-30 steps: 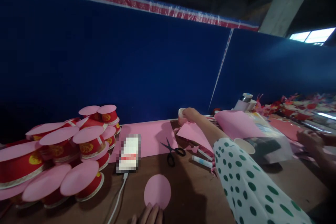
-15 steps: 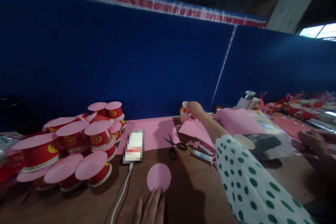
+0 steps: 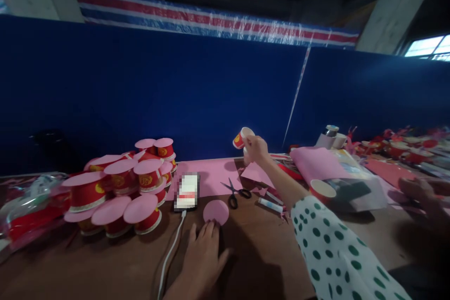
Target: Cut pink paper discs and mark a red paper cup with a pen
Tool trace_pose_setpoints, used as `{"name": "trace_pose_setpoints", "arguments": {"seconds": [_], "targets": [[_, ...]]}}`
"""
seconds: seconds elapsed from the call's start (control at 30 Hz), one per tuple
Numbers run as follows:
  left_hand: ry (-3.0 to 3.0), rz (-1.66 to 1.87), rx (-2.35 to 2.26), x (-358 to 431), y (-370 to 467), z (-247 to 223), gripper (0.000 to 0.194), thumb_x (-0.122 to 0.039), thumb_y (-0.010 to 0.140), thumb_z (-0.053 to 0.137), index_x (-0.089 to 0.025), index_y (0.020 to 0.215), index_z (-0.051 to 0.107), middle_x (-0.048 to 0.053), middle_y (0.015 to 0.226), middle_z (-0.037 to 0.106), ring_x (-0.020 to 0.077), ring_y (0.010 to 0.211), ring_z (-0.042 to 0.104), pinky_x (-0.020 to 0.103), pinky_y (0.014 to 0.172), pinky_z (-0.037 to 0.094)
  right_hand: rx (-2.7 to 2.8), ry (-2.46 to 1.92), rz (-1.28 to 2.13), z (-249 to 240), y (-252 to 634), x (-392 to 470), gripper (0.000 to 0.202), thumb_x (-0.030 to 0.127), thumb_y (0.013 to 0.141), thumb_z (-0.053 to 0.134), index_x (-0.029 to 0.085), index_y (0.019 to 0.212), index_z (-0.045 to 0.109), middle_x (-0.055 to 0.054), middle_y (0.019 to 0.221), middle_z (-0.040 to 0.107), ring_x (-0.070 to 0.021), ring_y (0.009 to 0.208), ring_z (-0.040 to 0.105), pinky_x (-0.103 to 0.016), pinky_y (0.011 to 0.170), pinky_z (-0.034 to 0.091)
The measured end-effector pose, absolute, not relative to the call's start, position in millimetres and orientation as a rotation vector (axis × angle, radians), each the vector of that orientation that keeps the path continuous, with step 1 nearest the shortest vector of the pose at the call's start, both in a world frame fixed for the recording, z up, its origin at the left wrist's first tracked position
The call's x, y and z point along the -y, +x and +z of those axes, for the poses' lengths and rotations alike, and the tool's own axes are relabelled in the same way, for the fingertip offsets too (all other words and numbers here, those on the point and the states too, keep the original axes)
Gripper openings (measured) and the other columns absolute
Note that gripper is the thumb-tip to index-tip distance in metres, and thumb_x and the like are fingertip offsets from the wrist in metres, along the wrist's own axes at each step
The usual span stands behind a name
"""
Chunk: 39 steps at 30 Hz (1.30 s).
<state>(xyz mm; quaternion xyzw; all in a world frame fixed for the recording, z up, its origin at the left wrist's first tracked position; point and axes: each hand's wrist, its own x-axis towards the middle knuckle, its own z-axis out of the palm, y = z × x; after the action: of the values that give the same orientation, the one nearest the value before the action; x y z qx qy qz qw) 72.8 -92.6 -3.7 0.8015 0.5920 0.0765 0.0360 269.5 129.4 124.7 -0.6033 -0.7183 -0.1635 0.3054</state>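
Note:
My right hand grips a red paper cup with a yellow emblem, tilted and raised above the back of the table. Below it, partly hidden by the hand, another pale cup shows. My left hand lies on the brown table with its fingers spread, the fingertips touching the lower edge of a pink paper disc. Beyond the disc, black scissors lie with their blades apart, partly over a pink paper sheet.
Red cups topped with pink discs are stacked on the left. A phone with a white cable lies beside them. On the right are a glue stick, another cup, pink paper and another person's hand.
My right hand has lifted the red cup up and slightly left, away from the cup below. My left hand shows more fully, still at the disc. The view has shifted a little.

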Motion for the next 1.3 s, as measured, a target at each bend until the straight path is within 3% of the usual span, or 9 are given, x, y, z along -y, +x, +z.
{"name": "trace_pose_setpoints", "arguments": {"seconds": [0.27, 0.37, 0.47, 0.53, 0.63, 0.8, 0.93, 1.07, 1.3], "targets": [[2.506, 0.325, -1.761, 74.7, 75.2, 9.9, 0.052, -0.041, 0.08, 0.045, -0.011, 0.121, 0.051, 0.02, 0.123, 0.055, 0.0323, 0.118, 0.046, 0.057, 0.101, 0.019, 1.859, -1.278, -0.245, 66.5, 220.5, -66.2, 0.033, 0.031, 0.09, 0.04, 0.016, 0.071, 0.062, -0.006, 0.071, 0.065, -0.017, 0.07, 0.058, -0.023, 0.063, 0.039], [2.536, 0.362, -1.656, 72.7, 68.8, 21.4, 0.045, -0.039, 0.079, 0.048, -0.012, 0.113, 0.057, 0.02, 0.117, 0.058, 0.0328, 0.113, 0.05, 0.053, 0.097, 0.029, 1.821, -1.198, -0.199, 45.9, 211.2, -52.1, 0.027, 0.028, 0.09, 0.041, 0.016, 0.08, 0.062, -0.007, 0.077, 0.066, -0.0181, 0.075, 0.058, -0.025, 0.069, 0.042], [2.524, 0.432, -1.546, 65.0, 54.0, 33.1, 0.034, -0.043, 0.081, 0.045, -0.018, 0.096, 0.063, 0.012, 0.099, 0.065, 0.0272, 0.092, 0.06, 0.041, 0.082, 0.043, 1.799, -1.139, -0.161, 31.4, 208.0, -45.1, 0.025, 0.027, 0.089, 0.042, 0.016, 0.079, 0.062, -0.007, 0.077, 0.066, -0.0187, 0.075, 0.058, -0.027, 0.071, 0.042], [2.478, 0.496, -1.509, 56.7, 40.2, 38.2, 0.033, -0.04, 0.082, 0.043, -0.02, 0.101, 0.062, 0.009, 0.097, 0.066, 0.0234, 0.088, 0.062, 0.034, 0.077, 0.045, 1.782, -1.116, -0.141, 24.1, 208.1, -42.4, 0.024, 0.026, 0.089, 0.042, 0.017, 0.078, 0.061, -0.007, 0.077, 0.065, -0.0191, 0.075, 0.057, -0.028, 0.071, 0.042], [2.441, 0.575, -1.549, 43.9, 19.0, 40.3, 0.034, -0.038, 0.082, 0.044, -0.021, 0.107, 0.062, 0.009, 0.103, 0.067, 0.0239, 0.094, 0.061, 0.034, 0.08, 0.045, 1.754, -1.106, -0.119, 14.9, 209.8, -39.2, 0.023, 0.025, 0.089, 0.042, 0.017, 0.076, 0.059, -0.007, 0.074, 0.063, -0.0193, 0.073, 0.056, -0.029, 0.069, 0.042], [2.359, 0.813, -1.537, 27.9, 2.3, 34.1, 0.028, -0.034, 0.082, 0.047, -0.024, 0.1, 0.065, 0.005, 0.098, 0.069, 0.0224, 0.09, 0.063, 0.034, 0.079, 0.046, 1.746, -1.084, -0.095, 7.7, 212.8, -31.6, 0.022, 0.023, 0.089, 0.041, 0.016, 0.078, 0.059, -0.008, 0.074, 0.061, -0.0204, 0.074, 0.054, -0.031, 0.069, 0.042], [2.313, 0.986, -1.564, 11.0, 5.8, 25.7, 0.035, -0.038, 0.085, 0.043, -0.017, 0.108, 0.06, 0.01, 0.107, 0.065, 0.0217, 0.099, 0.059, 0.037, 0.087, 0.044, 1.808, -1.017, -0.082, 10.0, 212.0, -24.1, 0.018, 0.022, 0.089, 0.042, 0.016, 0.085, 0.06, -0.008, 0.077, 0.061, -0.0208, 0.076, 0.054, -0.032, 0.07, 0.042], [2.302, 1.098, -1.51, -9.8, 7.3, 13.1, 0.05, -0.039, 0.08, 0.052, -0.015, 0.123, 0.047, 0.014, 0.124, 0.055, 0.0237, 0.116, 0.049, 0.043, 0.096, 0.039, 1.887, -0.934, -0.091, 11.8, 209.0, -20.4, 0.016, 0.019, 0.087, 0.044, 0.016, 0.085, 0.06, -0.007, 0.073, 0.06, -0.0208, 0.075, 0.054, -0.034, 0.072, 0.043], [2.245, 1.163, -1.366, -17.2, -0.5, -4.1, 0.064, -0.036, 0.068, 0.067, -0.021, 0.126, 0.043, 0.012, 0.126, 0.053, 0.0266, 0.119, 0.046, 0.048, 0.099, 0.036, 1.995, -0.825, -0.077, 11.3, 199.7, -16.5, 0.015, 0.016, 0.086, 0.045, 0.018, 0.083, 0.059, -0.006, 0.073, 0.061, -0.0201, 0.076, 0.056, -0.034, 0.073, 0.045]]}}
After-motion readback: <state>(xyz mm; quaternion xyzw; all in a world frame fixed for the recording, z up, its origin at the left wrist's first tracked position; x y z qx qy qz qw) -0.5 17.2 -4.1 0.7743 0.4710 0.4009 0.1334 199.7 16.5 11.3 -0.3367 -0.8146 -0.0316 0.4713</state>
